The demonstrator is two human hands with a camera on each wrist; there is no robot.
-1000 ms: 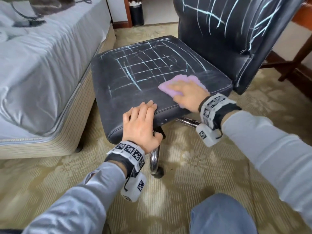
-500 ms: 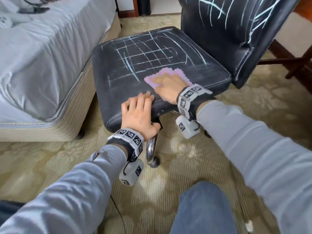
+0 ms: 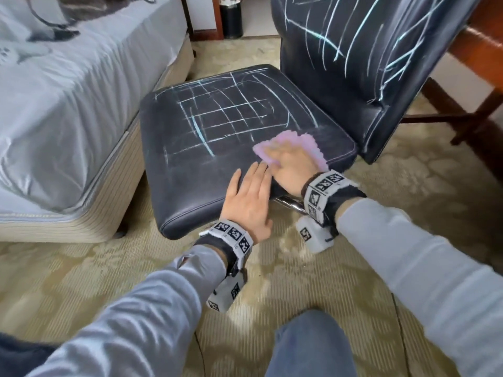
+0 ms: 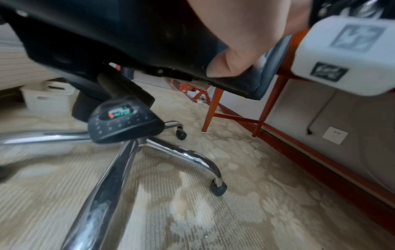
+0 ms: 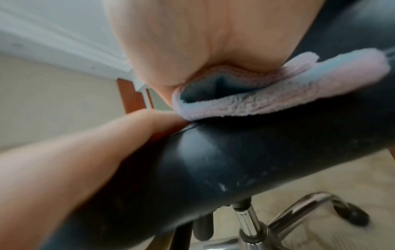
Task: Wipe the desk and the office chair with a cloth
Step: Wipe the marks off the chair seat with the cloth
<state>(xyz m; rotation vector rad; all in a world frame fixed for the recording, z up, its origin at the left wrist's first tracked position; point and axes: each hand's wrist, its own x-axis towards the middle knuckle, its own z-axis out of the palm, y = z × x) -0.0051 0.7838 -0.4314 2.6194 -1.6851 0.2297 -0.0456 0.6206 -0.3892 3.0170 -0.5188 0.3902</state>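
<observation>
Near the camera, two sleeves and one knee [image 3: 313,346] are cut off by the frame edge. The left hand [image 3: 249,198] lies flat, fingers straight, on the seat's [image 3: 179,183] front edge, thumb under the rim; it grasps nothing. Just beyond, the right hand [image 3: 292,161], blurred, presses one pink cloth [image 3: 307,141] flat on the seat; its fingers hide the cloth's middle. The wrist tags are unreadable. Farther off, chalk lines cross the backrest [image 3: 362,55]. The bed [image 3: 68,85] is cropped at left.

The seat [image 3: 217,137] lies open leftward and ahead of the cloth [image 3: 288,142]; the backrest [image 3: 353,63] blocks the right, the left hand [image 3: 247,200] the near edge.
</observation>
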